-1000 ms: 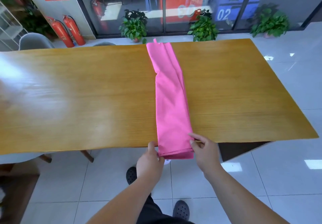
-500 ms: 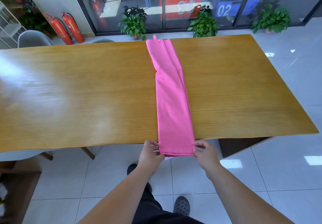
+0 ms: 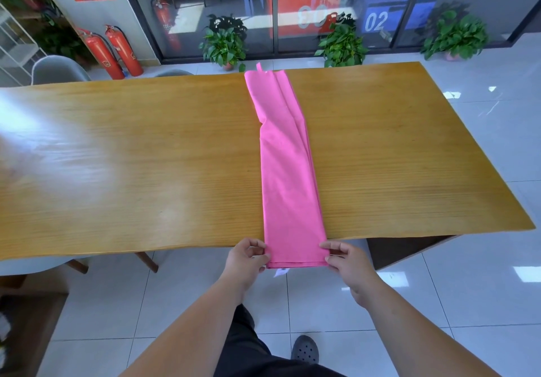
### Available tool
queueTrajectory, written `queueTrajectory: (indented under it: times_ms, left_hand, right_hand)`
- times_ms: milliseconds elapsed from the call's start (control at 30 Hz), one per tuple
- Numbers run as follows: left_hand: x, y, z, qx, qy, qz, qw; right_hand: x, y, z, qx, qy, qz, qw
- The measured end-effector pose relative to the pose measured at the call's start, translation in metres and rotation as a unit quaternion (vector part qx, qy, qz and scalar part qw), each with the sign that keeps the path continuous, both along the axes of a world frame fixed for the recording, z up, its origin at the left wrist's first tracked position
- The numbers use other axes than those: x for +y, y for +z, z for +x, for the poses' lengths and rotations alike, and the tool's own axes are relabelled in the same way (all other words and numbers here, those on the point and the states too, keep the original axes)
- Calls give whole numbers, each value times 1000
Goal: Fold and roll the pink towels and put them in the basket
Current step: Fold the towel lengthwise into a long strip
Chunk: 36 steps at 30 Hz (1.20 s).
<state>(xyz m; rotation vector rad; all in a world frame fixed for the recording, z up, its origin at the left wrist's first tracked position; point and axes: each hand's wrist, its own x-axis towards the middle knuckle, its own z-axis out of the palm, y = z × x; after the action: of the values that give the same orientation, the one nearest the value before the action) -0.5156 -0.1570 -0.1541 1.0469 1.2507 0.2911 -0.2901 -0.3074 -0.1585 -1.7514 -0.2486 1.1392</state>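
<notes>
— One desk (image 3: 117, 171), broad and wooden. On top?

— Single pink towel (image 3: 288, 171), folded into a long narrow strip, long axis straight away from the body, far end at the back edge, near end hanging just over the front edge.

— Which way from the hands?

— Directly ahead of both. Left hand (image 3: 247, 259) at the near left corner, right hand (image 3: 347, 262) at the near right corner, equally close. Likely a roll from the near end toward the far one, along that axis.

— Each grip?

— Pinched shut on a corner of the towel, thumb over, fingers under.

— Look of the cloth?

— Thin, smooth, several layers. Near half flat with even sides; far half slightly wider, with loose lengthwise pleats and a small tab sticking up. Probably prone to skew while rolling.

— Basket?

— Nowhere in view.
</notes>
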Motion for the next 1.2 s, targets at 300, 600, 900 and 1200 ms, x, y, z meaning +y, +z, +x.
queueTrajectory:
  times_ms: [300,600,900,1200]
  left_hand:
    - [38,61,19,-120,-73,-46,989]
    - [-10,37,-10,45,-150,69,985]
    - [-5,69,0,-218,-12,-41,975]
    - [-60,2,-38,58,-107,53,991]
  right_hand:
    - [31,58,23,37,45,42,997]
    - [-4,38,-2,-47,89,-26,995]
    - [4,68,7,-43,61,116,991]
    - [-46,7,-14,-71,155,-39,985]
